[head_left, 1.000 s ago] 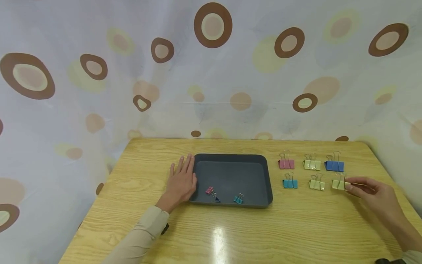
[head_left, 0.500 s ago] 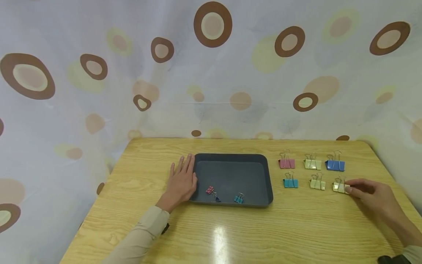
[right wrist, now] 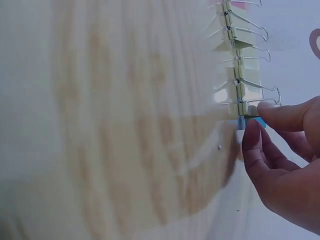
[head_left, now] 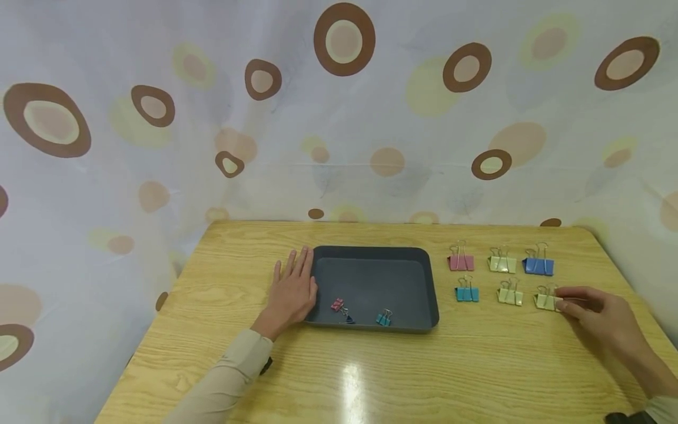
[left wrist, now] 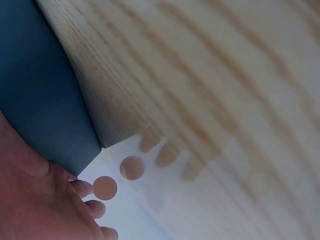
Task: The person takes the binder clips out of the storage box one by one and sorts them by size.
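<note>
Head view: a wood-grain table (head_left: 477, 365) runs back to a spotted cloth backdrop (head_left: 386, 106), which also flanks both side edges. Mid-table sits a dark grey tray (head_left: 371, 282), with a small pink binder clip (head_left: 336, 305), small dark blue clip (head_left: 348, 320) and small turquoise binder clip (head_left: 384, 318) near its front wall. The left hand (head_left: 290, 295) lies with fingers extended along the tray's left edge. Toward the table's right edge, the right hand (head_left: 609, 315) pinches the front row's rightmost pale yellow binder clip (head_left: 545, 301). A strip of wood separates tray and clip rows; a broader one runs along the front.

Left wrist view: the tray's wall adjoins the left hand; table spreads rightward.

Right wrist view: thumb and finger grip the clip's end, other clips lined up beyond; glossy wood stretches leftward.
</note>
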The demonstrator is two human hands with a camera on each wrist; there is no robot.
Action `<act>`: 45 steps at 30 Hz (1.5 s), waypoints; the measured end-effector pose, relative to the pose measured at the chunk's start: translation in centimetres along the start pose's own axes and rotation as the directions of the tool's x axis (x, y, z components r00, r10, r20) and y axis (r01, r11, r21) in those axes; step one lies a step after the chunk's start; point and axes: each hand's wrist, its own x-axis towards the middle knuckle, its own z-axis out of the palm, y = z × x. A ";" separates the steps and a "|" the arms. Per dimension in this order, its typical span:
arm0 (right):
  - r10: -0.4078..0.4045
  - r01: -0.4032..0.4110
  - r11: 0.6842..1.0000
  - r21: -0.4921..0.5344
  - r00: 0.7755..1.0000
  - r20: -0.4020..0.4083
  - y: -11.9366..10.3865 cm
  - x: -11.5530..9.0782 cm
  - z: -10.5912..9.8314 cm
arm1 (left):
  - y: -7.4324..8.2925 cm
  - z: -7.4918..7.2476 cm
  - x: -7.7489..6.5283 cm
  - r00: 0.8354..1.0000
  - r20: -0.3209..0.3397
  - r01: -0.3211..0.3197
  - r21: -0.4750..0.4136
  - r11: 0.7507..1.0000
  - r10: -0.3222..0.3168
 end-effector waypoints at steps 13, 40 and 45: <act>-0.060 0.074 0.978 0.196 0.995 -0.074 -3.7 -1.7 -0.2 | 0.0 -0.1 0.2 1.000 -0.007 0.001 0.002 1.000 -0.001; -0.328 0.275 0.862 0.426 0.943 0.056 -13.9 -2.6 8.7 | 0.3 -0.2 0.2 1.000 -0.002 0.005 0.007 1.000 -0.005; -0.361 0.296 0.849 0.437 0.930 0.071 -15.6 -2.3 11.2 | 0.1 0.0 0.1 1.000 -0.001 0.007 0.000 1.000 -0.007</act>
